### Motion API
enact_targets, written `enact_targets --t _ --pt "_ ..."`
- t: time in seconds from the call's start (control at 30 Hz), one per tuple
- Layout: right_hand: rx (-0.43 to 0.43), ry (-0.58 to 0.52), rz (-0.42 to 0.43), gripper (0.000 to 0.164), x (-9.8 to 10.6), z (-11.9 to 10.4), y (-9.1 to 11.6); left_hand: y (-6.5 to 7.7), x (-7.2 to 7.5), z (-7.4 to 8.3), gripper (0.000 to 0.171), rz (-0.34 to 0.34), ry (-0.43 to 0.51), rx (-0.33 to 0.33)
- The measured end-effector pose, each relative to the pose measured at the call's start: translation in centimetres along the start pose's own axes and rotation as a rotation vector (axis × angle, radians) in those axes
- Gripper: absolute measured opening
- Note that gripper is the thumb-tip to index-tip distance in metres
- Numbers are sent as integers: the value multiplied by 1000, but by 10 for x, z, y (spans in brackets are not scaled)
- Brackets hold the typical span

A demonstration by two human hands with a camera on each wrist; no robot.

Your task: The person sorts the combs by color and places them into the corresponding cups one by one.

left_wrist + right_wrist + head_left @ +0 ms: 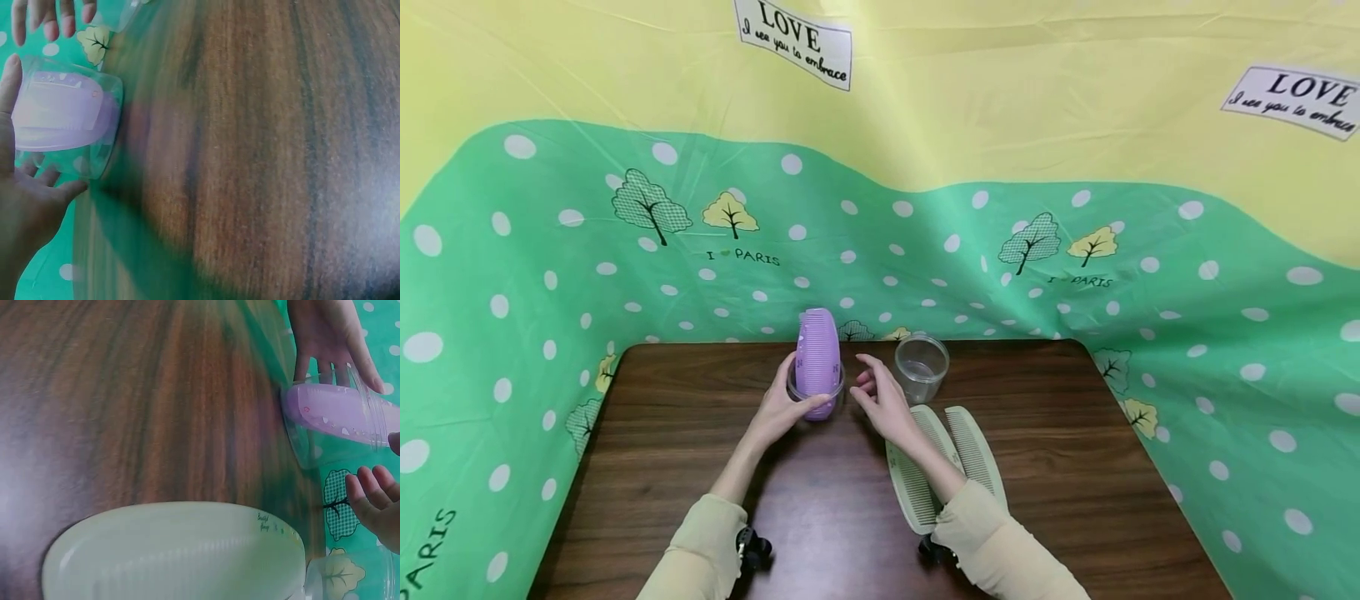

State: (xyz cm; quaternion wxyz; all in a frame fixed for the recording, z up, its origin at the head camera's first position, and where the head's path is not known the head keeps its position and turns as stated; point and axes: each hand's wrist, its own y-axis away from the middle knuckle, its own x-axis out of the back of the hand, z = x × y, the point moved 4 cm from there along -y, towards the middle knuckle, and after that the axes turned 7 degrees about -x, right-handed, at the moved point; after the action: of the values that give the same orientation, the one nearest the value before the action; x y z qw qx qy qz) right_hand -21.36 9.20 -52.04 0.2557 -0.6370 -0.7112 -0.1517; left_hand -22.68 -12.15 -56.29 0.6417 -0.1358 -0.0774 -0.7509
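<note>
Purple combs [817, 354] stand upright in a clear plastic jar [110, 164] near the table's back edge; overlapping edges suggest more than one, but I cannot tell how many. My left hand [777, 410] holds this jar from its left side, thumb across the front and fingers behind. Just to the jar's right is my right hand [883, 406], apart from it, fingers loosely bent with nothing in them. Beneath the right forearm, two pale green combs [979, 450] lie side by side on the table, the left one partly covered by the arm.
A second clear jar [922, 372], with no comb in it, stands at the back, right of the right hand. The dark wooden table [677, 433] ends at a green and yellow printed cloth [880, 250] hanging behind it and along both sides.
</note>
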Motion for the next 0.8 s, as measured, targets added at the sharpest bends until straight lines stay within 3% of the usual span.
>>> enact_targets --t 0.2,0.5,0.6,0.8 --pt "13 -24 6 56 6 2 12 0 -1 4 109 8 -24 -33" --pt "-1 -59 -4 57 12 5 26 6 -2 15 106 135 -53 -106" --pt "-1 -77 -3 57 16 6 30 9 -3 24 99 220 -128 -211" --pt "-17 -78 -7 56 24 10 38 17 -14 54 75 422 -397 -549"
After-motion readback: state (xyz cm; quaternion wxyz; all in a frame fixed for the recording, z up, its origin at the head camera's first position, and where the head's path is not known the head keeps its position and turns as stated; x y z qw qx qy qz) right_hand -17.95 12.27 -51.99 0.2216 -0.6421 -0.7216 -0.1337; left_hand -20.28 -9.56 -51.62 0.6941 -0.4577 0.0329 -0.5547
